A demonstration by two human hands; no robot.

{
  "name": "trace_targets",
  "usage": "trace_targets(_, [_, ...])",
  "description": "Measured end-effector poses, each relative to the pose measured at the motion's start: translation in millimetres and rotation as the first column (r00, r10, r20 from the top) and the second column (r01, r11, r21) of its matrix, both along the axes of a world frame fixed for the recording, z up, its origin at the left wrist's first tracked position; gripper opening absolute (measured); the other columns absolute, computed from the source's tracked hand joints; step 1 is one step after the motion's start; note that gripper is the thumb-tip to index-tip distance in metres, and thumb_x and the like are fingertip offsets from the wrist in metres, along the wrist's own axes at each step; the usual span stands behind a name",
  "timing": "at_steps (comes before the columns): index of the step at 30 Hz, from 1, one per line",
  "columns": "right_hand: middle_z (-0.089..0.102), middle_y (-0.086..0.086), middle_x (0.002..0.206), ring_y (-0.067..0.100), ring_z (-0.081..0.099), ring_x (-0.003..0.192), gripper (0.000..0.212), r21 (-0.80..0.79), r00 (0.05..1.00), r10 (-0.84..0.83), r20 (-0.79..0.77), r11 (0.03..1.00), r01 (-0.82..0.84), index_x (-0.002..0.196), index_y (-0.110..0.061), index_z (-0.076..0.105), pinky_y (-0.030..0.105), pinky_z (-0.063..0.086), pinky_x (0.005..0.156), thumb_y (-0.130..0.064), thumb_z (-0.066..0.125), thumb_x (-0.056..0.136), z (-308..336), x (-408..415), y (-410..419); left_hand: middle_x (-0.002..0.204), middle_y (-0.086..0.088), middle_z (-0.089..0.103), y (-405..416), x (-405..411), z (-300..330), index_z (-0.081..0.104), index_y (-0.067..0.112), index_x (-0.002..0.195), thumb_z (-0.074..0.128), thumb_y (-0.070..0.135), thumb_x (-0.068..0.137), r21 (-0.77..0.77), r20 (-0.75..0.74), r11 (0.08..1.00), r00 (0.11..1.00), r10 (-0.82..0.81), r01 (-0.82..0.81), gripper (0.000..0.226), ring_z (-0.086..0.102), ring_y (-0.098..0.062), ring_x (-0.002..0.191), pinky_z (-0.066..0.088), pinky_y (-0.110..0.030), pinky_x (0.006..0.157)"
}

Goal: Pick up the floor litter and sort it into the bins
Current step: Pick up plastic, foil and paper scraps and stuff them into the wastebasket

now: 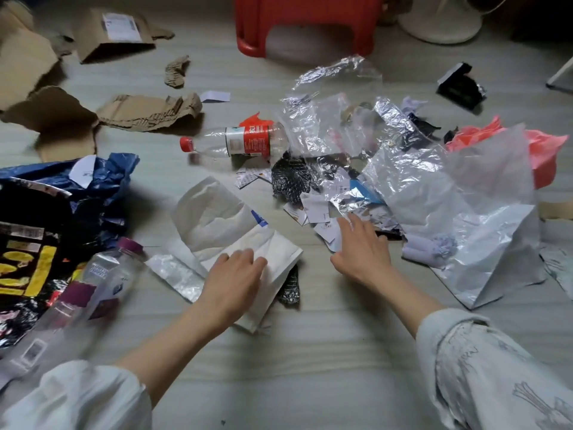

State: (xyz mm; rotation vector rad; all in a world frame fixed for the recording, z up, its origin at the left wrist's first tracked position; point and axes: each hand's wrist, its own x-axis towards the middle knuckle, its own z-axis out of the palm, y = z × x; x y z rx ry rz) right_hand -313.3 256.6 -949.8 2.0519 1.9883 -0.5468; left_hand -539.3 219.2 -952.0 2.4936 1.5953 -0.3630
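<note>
Litter covers the pale floor. My left hand (234, 279) rests flat on a white paper bag (273, 259) lying in the middle. My right hand (361, 246) reaches with spread fingers onto a heap of torn paper scraps (313, 211) and crumpled foil. A clear bottle with a red label and red cap (238, 141) lies on its side farther off. A second clear bottle with a purple cap (102, 280) lies at the left, blurred. Clear plastic bags (412, 181) pile up at the right. No bin is in view.
Torn brown cardboard (130, 113) is scattered at the back left. A blue bag (102, 178) and a black and yellow wrapper (28, 249) lie at the left. A red plastic stool (307, 23) stands at the back, with a white fan base (440, 23) beside it.
</note>
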Motion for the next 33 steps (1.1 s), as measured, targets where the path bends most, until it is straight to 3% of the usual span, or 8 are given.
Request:
trace_targets(2, [0.01, 0.002, 0.155, 0.029, 0.017, 0.14, 0.076, -0.024, 0.999, 0.053, -0.008, 0.998, -0.053, 0.146, -0.023, 0.015, 0.054, 0.03, 0.104, -0.028, 0.054, 0.08, -1, -7, 11, 0.097, -0.011, 0.061, 10, -2, 4, 0.063, 0.02, 0.104, 0.088, 0.038, 0.045, 0.08, -0.043, 0.997, 0.999, -0.011, 0.015, 0.067, 0.061, -0.031, 0.086, 0.051, -0.039, 0.067])
trace_targets(4, [0.002, 0.002, 0.157, 0.031, 0.011, 0.142, 0.079, -0.078, 0.997, 0.061, -0.037, 0.995, -0.064, 0.147, -0.027, 0.011, 0.056, 0.028, 0.106, -0.032, 0.055, 0.082, -6, -8, 22, 0.147, -0.022, 0.024, 20, -5, -1, 0.029, 0.025, 0.142, 0.078, 0.054, 0.061, -0.029, -0.059, 0.999, 0.997, 0.044, -0.045, 0.099, 0.026, -0.04, 0.135, 0.032, -0.057, 0.101])
trace_targets(6, [-0.002, 0.004, 0.158, 0.033, 0.007, 0.143, 0.081, -0.121, 0.999, 0.038, -0.039, 0.992, -0.042, 0.148, -0.03, 0.009, 0.056, 0.028, 0.107, -0.045, 0.056, 0.083, -16, -7, 26, 0.153, -0.014, -0.021, 22, -9, -9, -0.007, 0.032, 0.147, 0.068, 0.062, 0.067, -0.261, -0.098, 0.951, 0.984, 0.146, -0.167, 0.113, -0.015, -0.039, 0.141, 0.008, -0.063, 0.108])
trace_targets(8, [0.002, 0.006, 0.158, 0.034, 0.008, 0.143, 0.086, -0.121, 1.0, 0.006, -0.021, 0.993, -0.008, 0.147, -0.029, 0.013, 0.055, 0.029, 0.107, -0.058, 0.057, 0.08, -25, -8, 25, 0.15, -0.012, -0.03, 14, -12, -21, -0.017, 0.035, 0.143, 0.07, 0.066, 0.062, -0.349, -0.098, 0.901, 0.966, 0.239, -0.258, 0.124, -0.022, -0.038, 0.139, 0.009, -0.067, 0.106])
trace_targets(14, [0.029, 0.008, 0.147, 0.035, 0.031, 0.131, 0.069, -0.052, 0.997, 0.076, 0.008, 0.996, -0.075, 0.141, -0.024, 0.029, 0.049, 0.034, 0.105, -0.047, 0.058, 0.084, -28, -21, 4, 0.153, -0.012, -0.02, -5, -17, -31, -0.017, 0.034, 0.144, 0.072, 0.062, 0.062, -0.269, -0.098, 0.922, 0.961, 0.26, -0.277, 0.124, -0.012, -0.038, 0.141, 0.017, -0.063, 0.108])
trace_targets(20, [0.04, 0.004, 0.135, 0.027, 0.036, 0.124, 0.05, 0.032, 0.993, 0.12, -0.003, 0.992, -0.12, 0.134, -0.021, 0.036, 0.042, 0.034, 0.1, -0.038, 0.049, 0.089, -28, -21, -52, 0.155, -0.01, -0.01, -8, -15, -27, -0.015, 0.028, 0.145, 0.069, 0.053, 0.072, -0.27, -0.057, 0.921, 0.96, 0.275, -0.28, 0.114, -0.003, -0.037, 0.142, 0.024, -0.056, 0.109])
trace_targets(28, [0.034, 0.008, 0.131, 0.029, 0.034, 0.12, 0.074, -0.085, 0.997, -0.013, -0.074, 0.996, 0.006, 0.144, -0.026, 0.015, 0.048, 0.038, 0.093, -0.029, 0.058, 0.083, -23, -31, -38, 0.153, -0.009, 0.004, -10, -21, -23, -0.002, 0.029, 0.147, 0.067, 0.045, 0.075, -0.251, -0.017, 0.926, 0.958, 0.286, -0.281, 0.101, 0.008, -0.036, 0.14, 0.032, -0.052, 0.105])
trace_targets(33, [0.025, 0.01, 0.136, 0.033, 0.027, 0.125, 0.104, -0.164, 0.982, 0.187, -0.006, 0.969, -0.185, 0.145, -0.039, -0.013, 0.057, 0.042, 0.094, -0.05, 0.066, 0.078, -23, -22, -20, 0.154, -0.01, -0.002, -12, -18, -24, -0.004, 0.03, 0.147, 0.064, 0.047, 0.077, -0.258, -0.057, 0.932, 0.967, 0.249, -0.255, 0.098, 0.004, -0.037, 0.141, 0.031, -0.051, 0.107])
